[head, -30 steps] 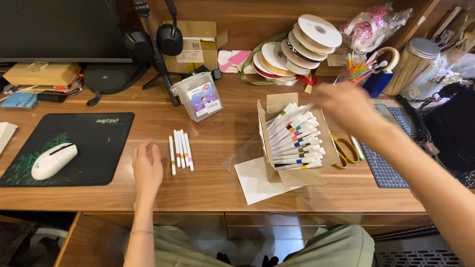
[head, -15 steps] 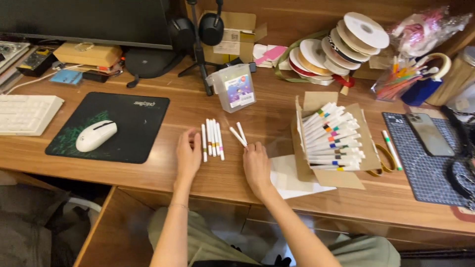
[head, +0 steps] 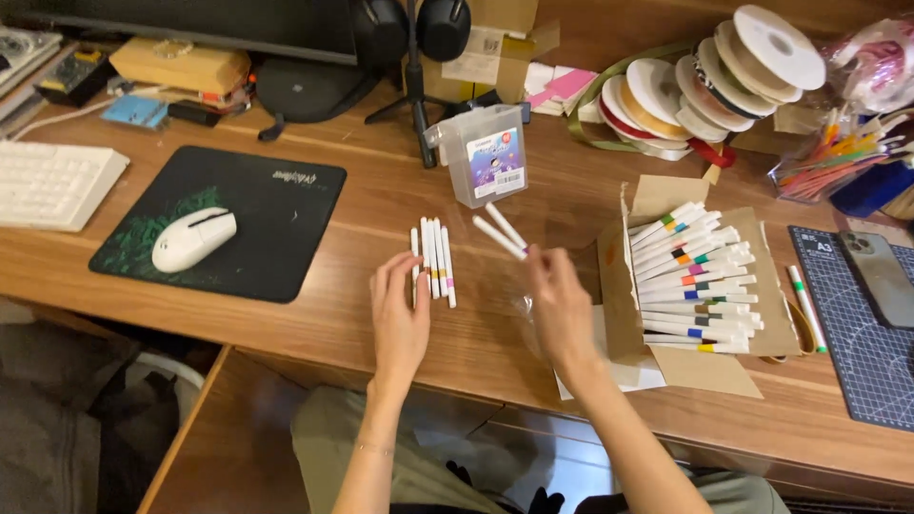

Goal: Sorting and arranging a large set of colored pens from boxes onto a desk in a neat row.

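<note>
Head view, frame centre: right hand (head: 557, 300) pinches two white markers (head: 499, 230); left hand (head: 400, 309), open and empty, touches a row of four markers (head: 433, 259).

Warm, even indoor light from above; wooden tabletop (head: 571, 190) well lit, mild sheen. Soft short shadows beneath hands. White ribbon spools (head: 752, 57) near overexposed. Under-desk area dim. Slight motion blur on right hand (head: 562, 305). Wide-angle bending at edges.
</note>
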